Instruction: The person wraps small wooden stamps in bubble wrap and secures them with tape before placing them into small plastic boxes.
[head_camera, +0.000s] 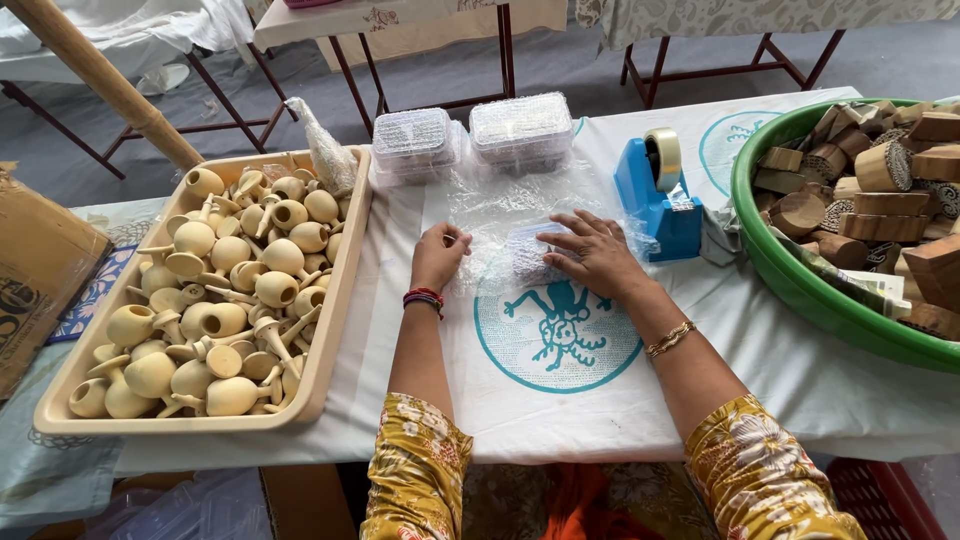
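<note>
Hands (440, 255) (597, 250) pressing bubble wrap (520, 225), tape dispenser (655, 200) nearby

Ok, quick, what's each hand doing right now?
Left hand: curled, pinching the bubble wrap edge.
Right hand: open, flat, pressing the wrapped bundle.

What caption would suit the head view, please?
Both hands, left hand and right hand, press bubble wrap around a small item beside a tray.

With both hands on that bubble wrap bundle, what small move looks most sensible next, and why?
Probably reach the right hand to the blue tape dispenser beside it. The bubble wrap bundle looks folded shut under both hands, and the left hand can pin it.
</note>
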